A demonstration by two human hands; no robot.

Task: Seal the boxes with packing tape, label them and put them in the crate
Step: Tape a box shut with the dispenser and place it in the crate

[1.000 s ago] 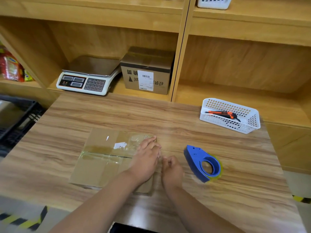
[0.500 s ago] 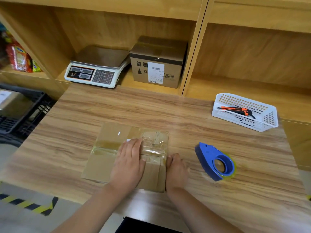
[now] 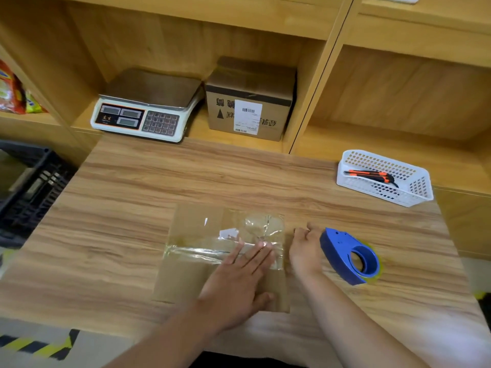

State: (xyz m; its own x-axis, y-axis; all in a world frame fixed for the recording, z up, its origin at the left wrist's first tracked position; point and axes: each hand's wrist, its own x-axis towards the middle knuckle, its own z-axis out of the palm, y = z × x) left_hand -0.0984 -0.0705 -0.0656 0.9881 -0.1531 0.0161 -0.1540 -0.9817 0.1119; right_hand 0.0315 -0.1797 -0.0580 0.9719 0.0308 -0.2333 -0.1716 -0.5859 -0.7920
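Box lay flat by the bench's near edge, approx mid-way along it. Tape strip ran across it left-to-right, parallel w/ that edge, and looked crumpled towards the box's right side. L hand lay flat on the box's right half, fingers straight, tips pressing the strip. R hand sat just off the box's right edge, btw box and dispenser, fingers bent. Couldn't tell if it pinched the tape end or gripped nothing. Dispenser lay just right of R hand, towards the bench's right edge, so R hand was the nearer one for it. Judged step: smoothing the strip along its long axis, prob. rightwards over the box's side. Crate stood off the bench's left edge, on L hand's side, so a leftward carry later.
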